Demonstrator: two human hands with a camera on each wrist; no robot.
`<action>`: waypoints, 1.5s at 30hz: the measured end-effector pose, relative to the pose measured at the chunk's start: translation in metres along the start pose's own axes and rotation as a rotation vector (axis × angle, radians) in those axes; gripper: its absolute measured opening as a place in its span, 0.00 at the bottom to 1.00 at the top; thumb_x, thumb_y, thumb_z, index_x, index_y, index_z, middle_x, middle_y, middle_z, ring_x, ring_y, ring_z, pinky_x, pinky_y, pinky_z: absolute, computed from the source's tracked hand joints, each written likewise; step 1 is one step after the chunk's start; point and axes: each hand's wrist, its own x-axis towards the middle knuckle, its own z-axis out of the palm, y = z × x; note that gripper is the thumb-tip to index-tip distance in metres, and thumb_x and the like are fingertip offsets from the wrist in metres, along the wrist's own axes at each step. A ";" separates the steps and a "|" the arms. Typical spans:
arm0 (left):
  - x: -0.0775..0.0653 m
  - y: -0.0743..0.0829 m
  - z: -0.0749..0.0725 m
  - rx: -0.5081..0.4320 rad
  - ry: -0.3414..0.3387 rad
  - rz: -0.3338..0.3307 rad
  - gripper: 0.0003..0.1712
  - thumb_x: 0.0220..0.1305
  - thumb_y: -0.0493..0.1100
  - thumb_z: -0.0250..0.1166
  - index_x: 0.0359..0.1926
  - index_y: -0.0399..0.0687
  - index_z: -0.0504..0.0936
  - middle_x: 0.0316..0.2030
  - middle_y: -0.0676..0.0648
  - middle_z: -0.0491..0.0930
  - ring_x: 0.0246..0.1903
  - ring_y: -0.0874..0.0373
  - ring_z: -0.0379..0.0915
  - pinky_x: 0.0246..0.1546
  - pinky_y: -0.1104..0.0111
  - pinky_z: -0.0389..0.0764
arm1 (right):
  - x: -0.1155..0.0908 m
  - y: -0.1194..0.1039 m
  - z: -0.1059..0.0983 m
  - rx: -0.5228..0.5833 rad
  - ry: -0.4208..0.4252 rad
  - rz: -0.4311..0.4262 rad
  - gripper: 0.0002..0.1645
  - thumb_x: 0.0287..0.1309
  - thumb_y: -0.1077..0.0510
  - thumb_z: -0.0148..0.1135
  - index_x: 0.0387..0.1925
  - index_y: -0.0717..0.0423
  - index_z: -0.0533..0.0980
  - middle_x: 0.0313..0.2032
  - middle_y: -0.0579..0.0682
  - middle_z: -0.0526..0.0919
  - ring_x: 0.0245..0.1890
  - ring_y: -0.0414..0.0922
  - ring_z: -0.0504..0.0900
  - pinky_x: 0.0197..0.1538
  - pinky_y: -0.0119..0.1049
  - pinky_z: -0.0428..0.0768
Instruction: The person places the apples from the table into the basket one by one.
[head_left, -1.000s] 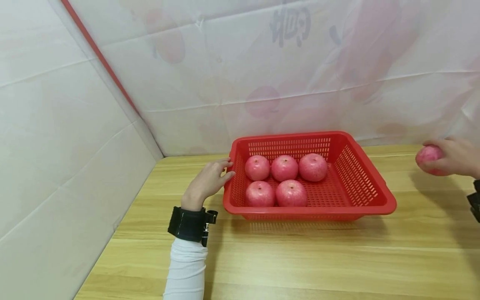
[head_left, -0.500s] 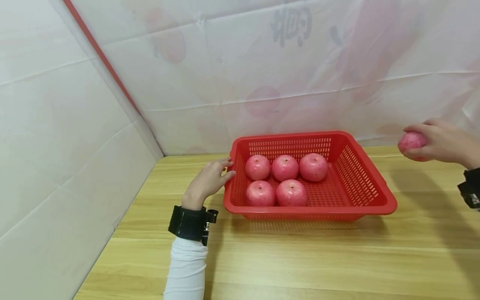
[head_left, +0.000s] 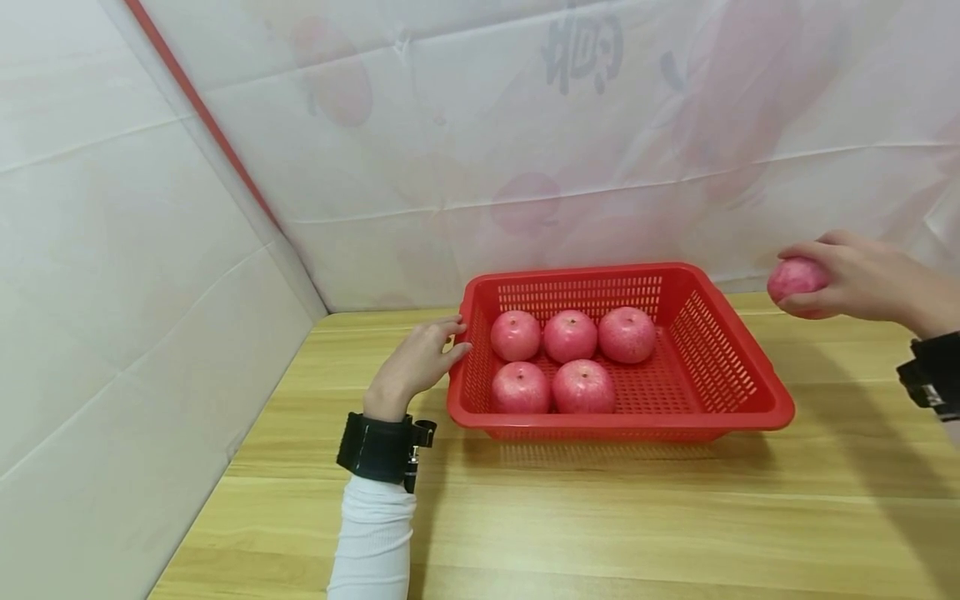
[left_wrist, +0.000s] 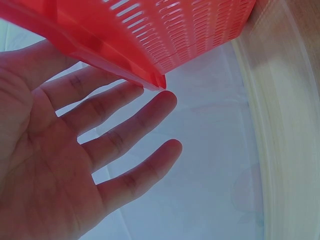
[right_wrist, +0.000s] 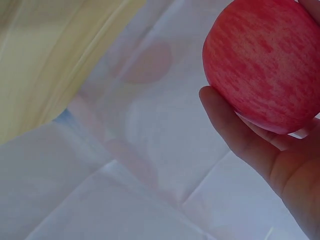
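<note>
A red apple (head_left: 798, 287) is gripped by my right hand (head_left: 862, 279), held above the table to the right of the basket. In the right wrist view the thumb lies along the underside of this streaked apple (right_wrist: 265, 65); part of the fingers is hidden. My left hand (head_left: 416, 358) rests at the left rim of a red plastic basket (head_left: 622, 421). The left wrist view shows its fingers (left_wrist: 125, 132) spread and nearly straight, some touching the basket rim (left_wrist: 100, 62). Several pinkish-red apples (head_left: 582, 387) sit in two rows in the basket's left and middle part.
The basket stands on a wood-grain table (head_left: 600, 525) near its back edge. A white printed cloth (head_left: 450, 167) hangs behind, and a pale panel (head_left: 135, 292) stands at the left. Basket floor (head_left: 663, 383) shows to the right of the apples.
My right hand has carried its apple leftward and somewhat upward, closer to the basket's right side. The left hand, basket and apples inside have stayed in place.
</note>
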 end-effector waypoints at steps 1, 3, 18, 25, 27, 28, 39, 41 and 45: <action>0.000 0.000 0.000 0.000 0.001 0.001 0.23 0.59 0.42 0.60 0.55 0.39 0.72 0.56 0.41 0.70 0.47 0.50 0.67 0.44 0.60 0.77 | 0.000 -0.002 -0.001 0.002 0.003 -0.006 0.36 0.31 0.49 0.72 0.45 0.62 0.72 0.37 0.69 0.69 0.32 0.59 0.70 0.26 0.56 0.76; 0.000 0.000 0.000 0.000 0.001 0.001 0.23 0.59 0.42 0.60 0.55 0.39 0.72 0.56 0.41 0.70 0.47 0.50 0.67 0.44 0.60 0.77 | 0.001 -0.005 -0.002 0.003 0.000 -0.014 0.36 0.32 0.48 0.72 0.45 0.61 0.72 0.37 0.68 0.70 0.32 0.59 0.71 0.26 0.55 0.76; 0.000 0.001 0.000 -0.015 -0.009 -0.012 0.23 0.60 0.42 0.60 0.55 0.39 0.72 0.55 0.41 0.70 0.45 0.51 0.68 0.42 0.62 0.79 | 0.007 -0.046 -0.019 0.049 0.035 -0.097 0.37 0.30 0.48 0.73 0.47 0.57 0.73 0.38 0.61 0.71 0.33 0.56 0.72 0.27 0.51 0.74; 0.000 0.000 -0.001 -0.015 -0.008 -0.013 0.23 0.60 0.42 0.60 0.55 0.39 0.72 0.55 0.41 0.70 0.43 0.53 0.69 0.41 0.62 0.79 | 0.010 -0.061 -0.024 0.061 0.015 -0.120 0.37 0.32 0.48 0.73 0.48 0.57 0.73 0.40 0.60 0.71 0.35 0.56 0.72 0.29 0.51 0.75; 0.000 0.000 -0.001 -0.016 -0.007 -0.019 0.23 0.60 0.43 0.60 0.55 0.40 0.72 0.54 0.41 0.71 0.42 0.54 0.69 0.41 0.63 0.79 | 0.011 -0.065 -0.024 0.067 0.017 -0.134 0.37 0.32 0.48 0.73 0.48 0.57 0.72 0.40 0.60 0.71 0.35 0.56 0.72 0.28 0.52 0.75; -0.001 0.001 -0.001 -0.017 -0.006 -0.023 0.23 0.60 0.43 0.60 0.55 0.40 0.72 0.54 0.42 0.71 0.41 0.56 0.69 0.40 0.64 0.79 | 0.011 -0.067 -0.025 0.071 0.017 -0.141 0.37 0.32 0.48 0.73 0.48 0.57 0.72 0.40 0.60 0.71 0.35 0.56 0.72 0.28 0.52 0.76; -0.002 0.001 -0.001 -0.010 -0.007 -0.040 0.23 0.59 0.43 0.60 0.56 0.41 0.72 0.53 0.43 0.72 0.37 0.58 0.70 0.38 0.66 0.80 | 0.013 -0.085 -0.027 0.083 -0.010 -0.167 0.37 0.33 0.46 0.72 0.49 0.57 0.72 0.41 0.60 0.72 0.37 0.56 0.71 0.30 0.53 0.77; -0.001 0.001 -0.001 -0.009 -0.007 -0.034 0.23 0.59 0.43 0.60 0.56 0.41 0.72 0.53 0.42 0.72 0.38 0.58 0.69 0.37 0.66 0.80 | 0.013 -0.088 -0.027 0.082 -0.006 -0.168 0.37 0.33 0.46 0.72 0.49 0.56 0.73 0.41 0.59 0.72 0.37 0.55 0.71 0.30 0.51 0.77; 0.000 0.001 0.000 -0.005 -0.001 -0.032 0.23 0.59 0.42 0.60 0.55 0.41 0.72 0.53 0.43 0.72 0.38 0.58 0.70 0.37 0.66 0.80 | 0.013 -0.092 -0.027 0.085 -0.012 -0.173 0.37 0.34 0.46 0.72 0.49 0.56 0.73 0.41 0.59 0.72 0.37 0.55 0.71 0.31 0.51 0.76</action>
